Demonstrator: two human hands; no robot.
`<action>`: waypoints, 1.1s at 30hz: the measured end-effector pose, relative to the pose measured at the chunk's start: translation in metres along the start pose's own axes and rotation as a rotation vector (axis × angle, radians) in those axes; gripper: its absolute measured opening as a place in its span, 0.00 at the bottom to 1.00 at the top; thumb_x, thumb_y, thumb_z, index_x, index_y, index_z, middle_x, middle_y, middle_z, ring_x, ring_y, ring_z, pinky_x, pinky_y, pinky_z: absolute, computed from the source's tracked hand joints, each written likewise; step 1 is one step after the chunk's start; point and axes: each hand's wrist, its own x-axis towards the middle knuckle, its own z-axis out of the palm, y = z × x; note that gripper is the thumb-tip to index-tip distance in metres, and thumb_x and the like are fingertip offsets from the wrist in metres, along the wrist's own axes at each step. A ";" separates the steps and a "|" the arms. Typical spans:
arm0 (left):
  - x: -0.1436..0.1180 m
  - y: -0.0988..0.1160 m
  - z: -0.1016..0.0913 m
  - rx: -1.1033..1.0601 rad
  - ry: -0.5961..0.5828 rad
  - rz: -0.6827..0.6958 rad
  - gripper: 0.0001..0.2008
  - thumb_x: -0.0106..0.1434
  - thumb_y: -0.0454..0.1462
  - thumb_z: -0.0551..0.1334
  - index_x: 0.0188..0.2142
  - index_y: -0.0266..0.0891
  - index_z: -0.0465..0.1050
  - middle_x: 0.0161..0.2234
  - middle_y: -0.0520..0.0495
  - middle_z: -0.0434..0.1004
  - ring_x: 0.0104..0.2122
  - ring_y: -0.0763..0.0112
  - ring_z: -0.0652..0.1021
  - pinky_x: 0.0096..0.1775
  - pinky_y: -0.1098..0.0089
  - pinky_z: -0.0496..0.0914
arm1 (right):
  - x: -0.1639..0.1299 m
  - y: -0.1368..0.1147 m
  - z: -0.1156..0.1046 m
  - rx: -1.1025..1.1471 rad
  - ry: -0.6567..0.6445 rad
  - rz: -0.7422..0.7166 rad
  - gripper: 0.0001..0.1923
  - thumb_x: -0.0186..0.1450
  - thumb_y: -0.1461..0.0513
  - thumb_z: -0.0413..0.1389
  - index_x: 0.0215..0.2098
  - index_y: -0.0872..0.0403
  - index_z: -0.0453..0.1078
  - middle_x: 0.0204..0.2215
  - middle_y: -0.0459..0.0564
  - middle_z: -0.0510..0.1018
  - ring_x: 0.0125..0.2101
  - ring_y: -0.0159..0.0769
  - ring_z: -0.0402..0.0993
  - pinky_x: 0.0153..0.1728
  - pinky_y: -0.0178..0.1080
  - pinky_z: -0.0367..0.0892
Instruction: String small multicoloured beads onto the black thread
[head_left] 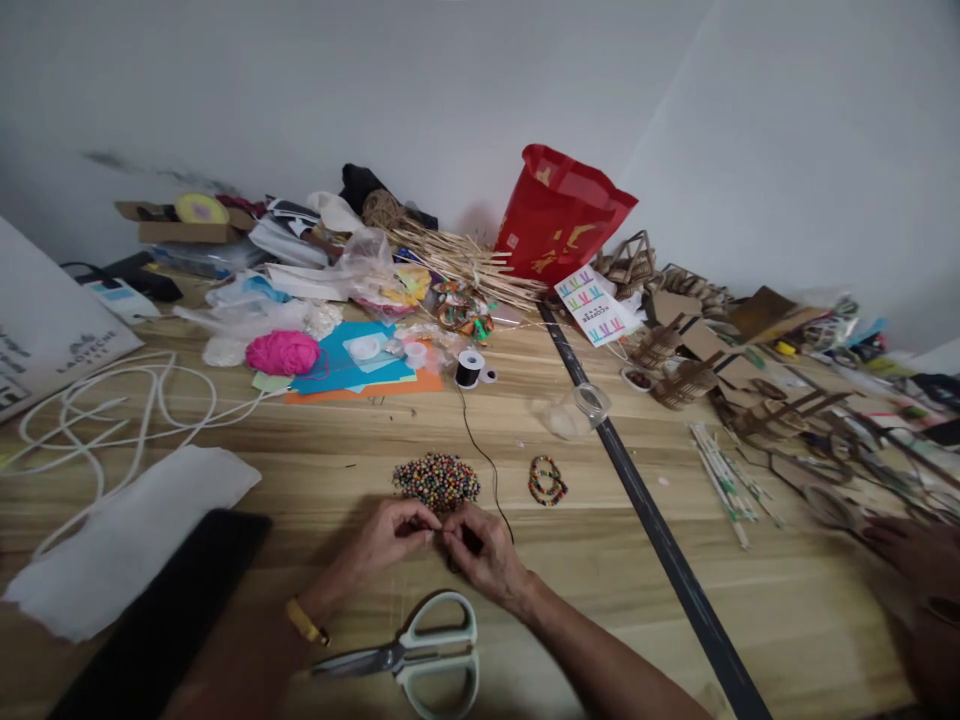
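My left hand (391,535) and my right hand (484,548) meet fingertip to fingertip just in front of a heap of small multicoloured beads (436,480). Both are closed in a pinch; whatever sits between the left fingertips is too small to make out. A thin black cord (480,450) runs from a spool (469,369) down to my right hand and passes out of sight there. To the right of the heap lies a coiled string of beads (547,481). Scissors with pale handles (439,655) rest on the table below my hands.
White cable (142,440), a white cloth (142,540) and a black object (172,610) lie left. Pink yarn (282,353), coloured paper (352,360) and a red bag (562,215) stand behind. Another person's hand (911,550) is far right, beyond a dark strip (660,530).
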 end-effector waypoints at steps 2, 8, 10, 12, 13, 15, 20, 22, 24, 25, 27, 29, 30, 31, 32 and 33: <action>0.000 0.000 0.001 -0.020 0.000 -0.018 0.06 0.49 0.35 0.64 0.28 0.36 0.77 0.26 0.49 0.78 0.27 0.69 0.74 0.31 0.73 0.67 | 0.000 -0.001 0.000 -0.013 0.006 -0.012 0.06 0.63 0.62 0.51 0.30 0.55 0.67 0.23 0.45 0.70 0.23 0.29 0.65 0.25 0.31 0.60; -0.002 0.005 0.001 0.061 0.020 0.045 0.05 0.52 0.37 0.63 0.23 0.38 0.75 0.23 0.51 0.75 0.26 0.70 0.72 0.30 0.74 0.65 | -0.002 -0.005 0.000 -0.034 -0.006 -0.045 0.07 0.64 0.61 0.51 0.31 0.55 0.68 0.24 0.46 0.71 0.24 0.29 0.66 0.27 0.31 0.61; -0.002 0.005 0.000 0.077 0.010 0.050 0.05 0.52 0.37 0.62 0.24 0.38 0.75 0.23 0.52 0.75 0.25 0.70 0.71 0.29 0.74 0.64 | -0.001 -0.006 -0.004 -0.006 -0.029 -0.032 0.08 0.65 0.60 0.52 0.32 0.55 0.69 0.24 0.46 0.71 0.25 0.30 0.66 0.27 0.31 0.61; -0.002 0.003 -0.002 0.063 0.005 0.044 0.06 0.53 0.38 0.62 0.24 0.37 0.74 0.22 0.52 0.74 0.25 0.71 0.71 0.28 0.74 0.63 | 0.001 -0.006 -0.012 0.031 -0.040 -0.014 0.09 0.66 0.60 0.50 0.35 0.56 0.69 0.27 0.48 0.73 0.27 0.30 0.68 0.28 0.32 0.62; -0.002 0.002 -0.002 0.041 0.001 0.035 0.07 0.53 0.39 0.62 0.25 0.37 0.74 0.22 0.52 0.73 0.24 0.71 0.71 0.28 0.74 0.63 | 0.002 -0.006 -0.017 0.032 -0.008 0.009 0.10 0.67 0.60 0.49 0.37 0.56 0.69 0.28 0.48 0.74 0.27 0.30 0.68 0.28 0.31 0.62; -0.002 -0.002 -0.003 -0.026 -0.006 0.014 0.08 0.53 0.40 0.62 0.25 0.36 0.72 0.22 0.52 0.72 0.24 0.72 0.71 0.28 0.74 0.63 | 0.005 -0.006 -0.029 -0.016 0.006 0.055 0.09 0.67 0.60 0.49 0.38 0.56 0.69 0.29 0.48 0.73 0.26 0.30 0.66 0.26 0.31 0.60; -0.002 -0.005 -0.009 -0.113 -0.015 -0.014 0.09 0.54 0.40 0.62 0.27 0.35 0.71 0.23 0.52 0.72 0.24 0.72 0.71 0.28 0.73 0.64 | 0.008 -0.012 -0.056 -0.231 -0.242 0.031 0.07 0.60 0.65 0.58 0.38 0.54 0.69 0.35 0.48 0.72 0.31 0.31 0.69 0.30 0.31 0.60; -0.003 -0.002 -0.012 -0.120 -0.026 -0.008 0.09 0.53 0.40 0.63 0.27 0.34 0.72 0.23 0.52 0.72 0.24 0.73 0.71 0.28 0.74 0.64 | 0.007 -0.016 -0.060 -0.356 -0.361 0.039 0.08 0.60 0.66 0.58 0.38 0.54 0.69 0.38 0.49 0.72 0.33 0.32 0.70 0.32 0.31 0.60; -0.003 0.002 -0.016 -0.127 -0.044 0.003 0.09 0.52 0.40 0.64 0.26 0.34 0.71 0.22 0.52 0.72 0.24 0.74 0.71 0.28 0.74 0.64 | 0.005 -0.018 -0.062 -0.496 -0.424 0.076 0.05 0.61 0.67 0.56 0.37 0.54 0.68 0.36 0.48 0.72 0.33 0.32 0.70 0.32 0.31 0.59; -0.003 0.004 -0.018 -0.128 -0.053 0.003 0.09 0.52 0.40 0.64 0.25 0.34 0.71 0.22 0.53 0.72 0.23 0.74 0.71 0.28 0.74 0.64 | 0.005 -0.019 -0.062 -0.559 -0.445 0.094 0.04 0.62 0.67 0.54 0.36 0.55 0.68 0.35 0.48 0.72 0.33 0.32 0.70 0.31 0.32 0.58; -0.003 0.006 -0.023 -0.125 -0.069 -0.009 0.09 0.51 0.39 0.64 0.24 0.34 0.70 0.21 0.53 0.71 0.23 0.74 0.70 0.28 0.74 0.65 | 0.005 -0.019 -0.063 -0.661 -0.495 0.120 0.05 0.64 0.67 0.51 0.35 0.55 0.68 0.35 0.49 0.73 0.33 0.32 0.71 0.31 0.32 0.57; -0.003 0.007 -0.026 -0.112 -0.084 -0.012 0.09 0.51 0.39 0.64 0.24 0.34 0.70 0.21 0.53 0.71 0.24 0.74 0.70 0.29 0.74 0.65 | 0.004 -0.018 -0.066 -0.736 -0.534 0.136 0.07 0.65 0.68 0.49 0.35 0.55 0.68 0.35 0.49 0.74 0.33 0.32 0.71 0.30 0.32 0.56; -0.003 0.006 -0.027 -0.104 -0.091 -0.005 0.09 0.51 0.39 0.64 0.24 0.35 0.70 0.22 0.53 0.71 0.24 0.74 0.70 0.29 0.75 0.65 | 0.004 -0.018 -0.069 -0.764 -0.542 0.142 0.07 0.65 0.68 0.49 0.35 0.55 0.68 0.36 0.49 0.74 0.33 0.32 0.71 0.30 0.32 0.56; -0.003 0.005 -0.027 -0.093 -0.098 0.006 0.09 0.51 0.40 0.64 0.24 0.35 0.70 0.22 0.53 0.70 0.24 0.74 0.70 0.28 0.75 0.64 | 0.003 -0.017 -0.072 -0.787 -0.543 0.148 0.07 0.65 0.69 0.49 0.36 0.55 0.69 0.35 0.49 0.74 0.33 0.33 0.71 0.30 0.33 0.56; -0.003 0.004 -0.026 -0.080 -0.105 0.017 0.09 0.51 0.40 0.64 0.24 0.35 0.70 0.22 0.53 0.70 0.24 0.74 0.69 0.28 0.75 0.64 | 0.002 -0.016 -0.076 -0.804 -0.539 0.152 0.07 0.64 0.69 0.50 0.36 0.55 0.69 0.35 0.49 0.74 0.33 0.33 0.71 0.30 0.33 0.56; -0.004 0.004 -0.025 -0.059 -0.114 0.027 0.09 0.51 0.40 0.64 0.24 0.35 0.70 0.22 0.53 0.70 0.24 0.74 0.69 0.28 0.75 0.64 | 0.002 -0.015 -0.080 -0.813 -0.538 0.153 0.07 0.64 0.69 0.50 0.36 0.54 0.69 0.35 0.49 0.74 0.33 0.34 0.71 0.31 0.33 0.56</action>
